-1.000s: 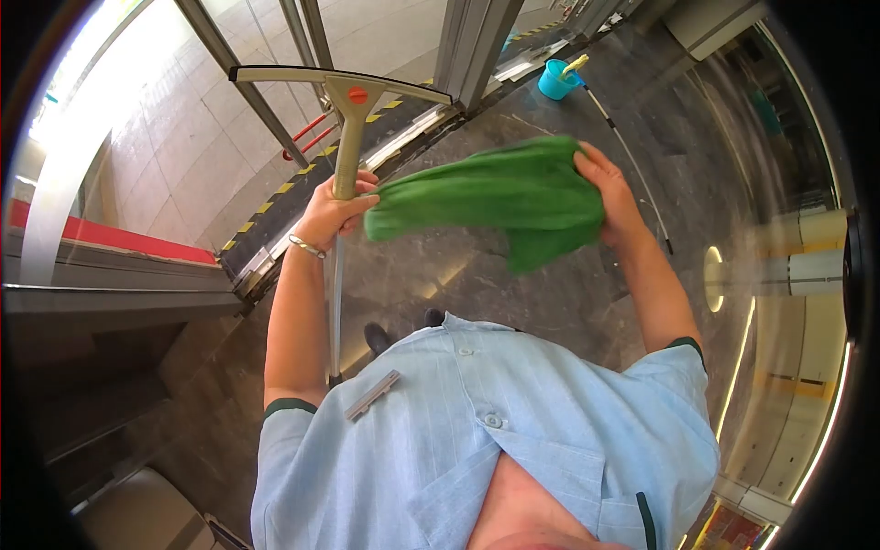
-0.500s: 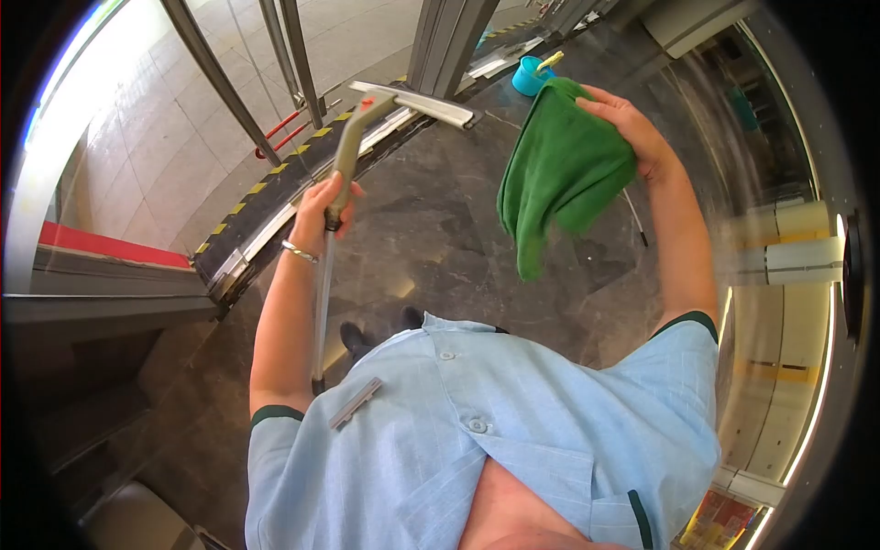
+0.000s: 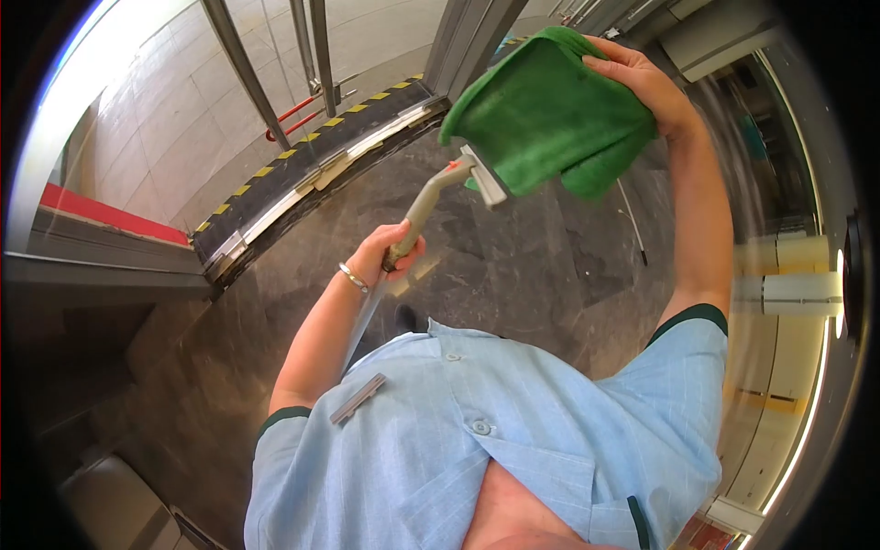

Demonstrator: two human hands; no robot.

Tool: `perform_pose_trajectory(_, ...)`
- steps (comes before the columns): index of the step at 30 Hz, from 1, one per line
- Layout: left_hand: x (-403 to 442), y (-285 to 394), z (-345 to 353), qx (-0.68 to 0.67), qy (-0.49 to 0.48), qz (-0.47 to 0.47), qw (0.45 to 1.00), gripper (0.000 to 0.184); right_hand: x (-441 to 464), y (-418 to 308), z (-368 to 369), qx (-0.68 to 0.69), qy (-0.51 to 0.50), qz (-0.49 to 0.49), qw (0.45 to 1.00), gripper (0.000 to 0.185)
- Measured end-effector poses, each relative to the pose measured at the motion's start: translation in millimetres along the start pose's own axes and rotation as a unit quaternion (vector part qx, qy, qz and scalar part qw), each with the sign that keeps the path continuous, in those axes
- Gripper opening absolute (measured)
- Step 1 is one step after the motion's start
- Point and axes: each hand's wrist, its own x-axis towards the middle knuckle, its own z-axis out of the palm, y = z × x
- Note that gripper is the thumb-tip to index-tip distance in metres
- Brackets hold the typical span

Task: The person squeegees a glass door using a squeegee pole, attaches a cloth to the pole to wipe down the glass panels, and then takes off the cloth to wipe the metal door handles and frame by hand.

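A plain green cloth (image 3: 550, 110) is held up by its upper right corner at the top of the frame, right of centre, spread broad on the left and gathered into a loose, drooping fold at lower right. A grey-beige squeegee (image 3: 427, 200), marked with orange-red near its head, is gripped by the handle and tilted up to the right near mid-frame; its head is overlapped with the cloth's lower left edge, though contact cannot be confirmed.
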Motion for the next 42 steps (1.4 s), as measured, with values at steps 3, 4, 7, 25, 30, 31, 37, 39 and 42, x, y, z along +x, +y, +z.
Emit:
perform_pose_trajectory(3,1,-3,6,0.010,0.021,0.004,1.000,0.055,-9,-21,30,-0.056,-0.021,-0.047,0.997,0.042)
perform_pose_trajectory(4,2,-4,8,0.024,0.035,0.006,0.999,0.054,-16,-28,39,-0.078,-0.034,-0.061,0.995,0.040)
perform_pose_trajectory(7,7,-7,12,0.063,0.071,0.014,0.995,0.052,-47,-36,65,-0.161,-0.080,-0.117,0.977,0.037)
perform_pose_trajectory(25,74,108,73,0.287,0.259,0.184,0.904,0.036,-141,187,65,-0.194,-0.077,0.161,0.965,0.035)
perform_pose_trajectory(30,109,152,129,0.346,0.297,0.244,0.856,0.038,-51,208,203,0.105,-0.152,-0.059,0.981,0.073)
perform_pose_trajectory(31,111,162,141,0.349,0.296,0.263,0.849,0.038,-34,198,227,0.135,-0.107,-0.122,0.977,0.063)
perform_pose_trajectory(37,123,216,144,0.506,0.272,0.295,0.763,0.030,28,165,271,0.360,0.022,-0.223,0.906,0.020)
perform_pose_trajectory(39,113,224,125,0.549,0.238,0.335,0.727,0.041,56,154,257,0.430,0.049,-0.238,0.869,0.018)
perform_pose_trajectory(42,87,201,53,0.534,0.174,0.315,0.765,0.074,103,109,194,0.448,0.141,-0.243,0.849,0.021)
